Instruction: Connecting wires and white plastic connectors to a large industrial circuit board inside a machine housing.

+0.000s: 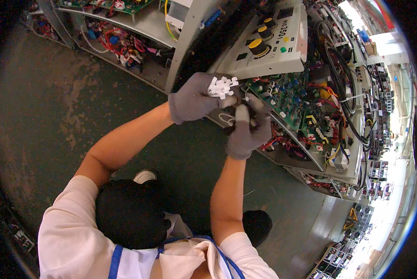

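My left hand (197, 98), in a grey glove with pale fingertips, is closed around a bunch of white cable ties (222, 87). Their small square heads stick up out of the fist. Close beside it, my gloved right hand (250, 128) has thumb and fingers pinched together at a small white piece, seemingly the head of one cable tie. A pale loop (225, 119) shows below the left fingers; what it belongs to is unclear. Both hands are in front of an open machine, just below its front panel (276, 44) with yellow-topped knobs.
A green circuit board (283, 100) with wiring lies right of my hands. Black cables (331, 60) coil beyond it. Red wire bundles (118, 49) fill a metal frame at the upper left. The dark green floor (73, 111) stretches below, with my knees near the bottom.
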`<control>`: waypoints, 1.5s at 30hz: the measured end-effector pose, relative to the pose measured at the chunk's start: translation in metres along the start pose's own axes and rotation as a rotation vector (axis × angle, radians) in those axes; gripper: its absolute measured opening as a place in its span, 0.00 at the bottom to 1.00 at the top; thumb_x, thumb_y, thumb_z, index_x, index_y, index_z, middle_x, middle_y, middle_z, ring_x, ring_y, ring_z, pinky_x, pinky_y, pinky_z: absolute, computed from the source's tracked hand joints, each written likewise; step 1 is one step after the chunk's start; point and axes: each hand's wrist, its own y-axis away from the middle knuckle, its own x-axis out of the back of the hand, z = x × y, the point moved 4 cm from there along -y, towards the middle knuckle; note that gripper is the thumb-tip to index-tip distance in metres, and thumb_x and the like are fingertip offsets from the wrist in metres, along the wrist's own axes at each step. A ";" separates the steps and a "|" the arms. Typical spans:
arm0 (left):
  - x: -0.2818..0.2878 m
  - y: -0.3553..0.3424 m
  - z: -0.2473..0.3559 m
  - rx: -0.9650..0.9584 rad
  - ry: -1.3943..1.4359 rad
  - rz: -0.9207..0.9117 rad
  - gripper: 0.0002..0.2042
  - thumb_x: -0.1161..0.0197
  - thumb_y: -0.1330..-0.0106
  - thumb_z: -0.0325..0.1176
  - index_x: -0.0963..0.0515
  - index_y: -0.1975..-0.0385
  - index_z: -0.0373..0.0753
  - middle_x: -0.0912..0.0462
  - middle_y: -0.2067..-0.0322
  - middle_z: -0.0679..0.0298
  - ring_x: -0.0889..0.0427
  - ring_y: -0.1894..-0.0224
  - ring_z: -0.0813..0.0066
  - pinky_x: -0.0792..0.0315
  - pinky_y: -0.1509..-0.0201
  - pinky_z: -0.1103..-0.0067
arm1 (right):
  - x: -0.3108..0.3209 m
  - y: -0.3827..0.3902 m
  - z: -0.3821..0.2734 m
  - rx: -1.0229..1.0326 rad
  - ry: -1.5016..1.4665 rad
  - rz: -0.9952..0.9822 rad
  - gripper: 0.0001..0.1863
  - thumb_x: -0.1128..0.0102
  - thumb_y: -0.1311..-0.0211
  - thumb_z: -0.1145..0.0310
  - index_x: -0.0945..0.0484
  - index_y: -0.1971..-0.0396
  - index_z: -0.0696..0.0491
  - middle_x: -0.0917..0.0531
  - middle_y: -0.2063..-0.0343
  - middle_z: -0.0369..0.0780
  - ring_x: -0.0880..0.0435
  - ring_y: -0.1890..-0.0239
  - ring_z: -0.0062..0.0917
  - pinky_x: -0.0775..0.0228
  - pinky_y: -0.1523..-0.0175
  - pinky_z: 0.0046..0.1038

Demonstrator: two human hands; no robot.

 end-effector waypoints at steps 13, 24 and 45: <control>-0.007 0.003 0.021 -0.300 -0.365 -0.035 0.15 0.37 0.53 0.28 0.24 0.63 0.37 0.22 0.62 0.55 0.22 0.59 0.53 0.27 0.57 0.66 | 0.006 -0.010 -0.023 -0.345 0.013 -0.016 0.08 0.39 0.48 0.71 0.22 0.72 0.61 0.25 0.76 0.32 0.32 0.74 0.15 0.39 0.66 0.19; -0.015 0.011 0.021 -0.401 -0.714 -0.046 0.23 0.37 0.54 0.27 0.28 0.53 0.47 0.23 0.58 0.64 0.20 0.61 0.59 0.25 0.63 0.67 | -0.002 0.011 -0.015 -0.591 -0.394 0.175 0.10 0.39 0.49 0.74 0.26 0.66 0.61 0.21 0.74 0.38 0.23 0.73 0.20 0.31 0.69 0.20; -0.019 0.007 0.009 -0.493 -0.821 0.044 0.13 0.37 0.48 0.26 0.22 0.61 0.38 0.20 0.60 0.53 0.17 0.62 0.58 0.21 0.64 0.73 | 0.051 0.024 0.005 -0.088 0.410 0.153 0.22 0.41 0.47 0.75 0.26 0.49 0.58 0.18 0.66 0.42 0.21 0.70 0.25 0.29 0.64 0.25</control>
